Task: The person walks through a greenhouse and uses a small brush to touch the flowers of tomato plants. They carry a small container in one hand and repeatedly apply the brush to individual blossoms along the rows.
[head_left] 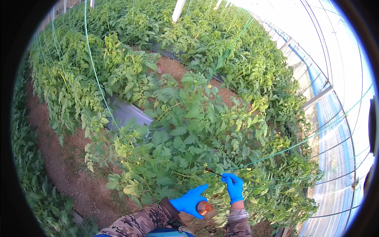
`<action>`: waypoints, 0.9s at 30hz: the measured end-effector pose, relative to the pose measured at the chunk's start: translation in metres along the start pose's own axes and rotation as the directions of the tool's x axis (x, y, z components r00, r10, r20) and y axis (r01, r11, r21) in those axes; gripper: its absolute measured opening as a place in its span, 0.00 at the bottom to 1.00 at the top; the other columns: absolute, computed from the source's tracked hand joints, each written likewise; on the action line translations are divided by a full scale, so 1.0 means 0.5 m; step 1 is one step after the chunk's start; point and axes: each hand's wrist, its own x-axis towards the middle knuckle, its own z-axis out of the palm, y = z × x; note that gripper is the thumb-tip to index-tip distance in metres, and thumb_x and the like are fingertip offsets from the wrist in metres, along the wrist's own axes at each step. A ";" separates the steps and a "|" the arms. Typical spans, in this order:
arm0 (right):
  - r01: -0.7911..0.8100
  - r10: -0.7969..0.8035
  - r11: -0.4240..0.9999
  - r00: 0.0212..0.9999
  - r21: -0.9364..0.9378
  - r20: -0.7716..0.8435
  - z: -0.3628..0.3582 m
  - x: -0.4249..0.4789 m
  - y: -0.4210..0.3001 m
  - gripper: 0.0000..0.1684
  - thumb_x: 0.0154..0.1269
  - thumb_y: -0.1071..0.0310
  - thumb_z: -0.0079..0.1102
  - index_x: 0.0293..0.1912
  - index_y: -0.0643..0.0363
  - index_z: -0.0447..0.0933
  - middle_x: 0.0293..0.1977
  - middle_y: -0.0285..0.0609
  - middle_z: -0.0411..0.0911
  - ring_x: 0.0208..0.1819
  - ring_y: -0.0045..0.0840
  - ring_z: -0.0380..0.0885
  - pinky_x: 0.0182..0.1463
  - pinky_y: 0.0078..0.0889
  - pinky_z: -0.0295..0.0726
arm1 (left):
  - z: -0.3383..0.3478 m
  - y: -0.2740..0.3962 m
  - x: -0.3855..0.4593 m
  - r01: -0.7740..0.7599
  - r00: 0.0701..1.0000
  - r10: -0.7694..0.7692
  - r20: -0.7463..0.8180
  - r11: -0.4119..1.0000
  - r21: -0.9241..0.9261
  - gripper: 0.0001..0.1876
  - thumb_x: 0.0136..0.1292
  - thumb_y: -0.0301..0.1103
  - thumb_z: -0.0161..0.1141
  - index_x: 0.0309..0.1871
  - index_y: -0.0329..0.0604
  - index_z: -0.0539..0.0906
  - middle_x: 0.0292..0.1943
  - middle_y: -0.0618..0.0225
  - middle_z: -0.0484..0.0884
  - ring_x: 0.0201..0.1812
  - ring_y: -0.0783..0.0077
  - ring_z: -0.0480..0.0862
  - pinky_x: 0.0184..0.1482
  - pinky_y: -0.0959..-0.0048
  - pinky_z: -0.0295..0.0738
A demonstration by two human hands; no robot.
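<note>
Blue gloves cover both of my hands. My left hand (189,202) grips a small open bottle (204,208) of reddish-brown liquid, its mouth tilted to the right. Between the fingers of my right hand (233,185) is a thin dark brush (215,172). Its reddish tip points left and lies close to a small yellow flower (205,164) on a tomato plant (180,154); whether they touch I cannot tell. Leaves of this plant spread just beyond both hands.
Green twine (284,150) runs from the plants up to the right. Another pale green string (94,65) hangs at the left. Dark plastic mulch (127,112) covers a bed between bare soil paths (74,166). A clear plastic greenhouse wall (331,166) curves along the right.
</note>
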 end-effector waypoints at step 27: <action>0.165 -0.157 0.986 0.970 0.028 -0.187 -0.045 -0.031 -0.031 0.13 0.70 0.70 0.54 0.47 0.67 0.82 0.37 0.44 0.85 0.37 0.22 0.82 0.42 0.24 0.77 | -0.001 0.013 -0.004 0.025 0.995 -0.023 -0.099 1.000 0.019 0.35 0.38 0.59 0.78 0.50 0.53 0.84 0.77 0.39 0.47 0.73 0.32 0.54 0.71 0.44 0.55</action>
